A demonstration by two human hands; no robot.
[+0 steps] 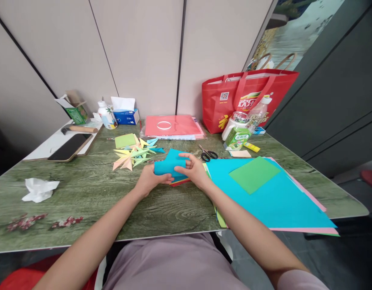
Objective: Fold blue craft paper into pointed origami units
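Note:
A blue sheet of paper (170, 166) is bent over between my hands above the table. My left hand (149, 178) grips its left side, thumb in front. My right hand (194, 171) holds the right side, with its fingers curled at the paper's edge. Yellow and red paper edges (180, 183) show just beneath it. To the left lies a heap of folded pointed paper pieces (136, 153) in yellow, green, orange and blue, beside a light green paper square (125, 141). Black-handled scissors (208, 154) rest beyond my right hand.
Large blue paper (264, 209) carries a green square (254, 174) on the right. Behind stand a red bag (220, 108), green carton (236, 139), red paper pack (179, 125) and tissue box (127, 117). On the left lie a phone (71, 148), hammer (81, 129) and crumpled tissue (40, 190).

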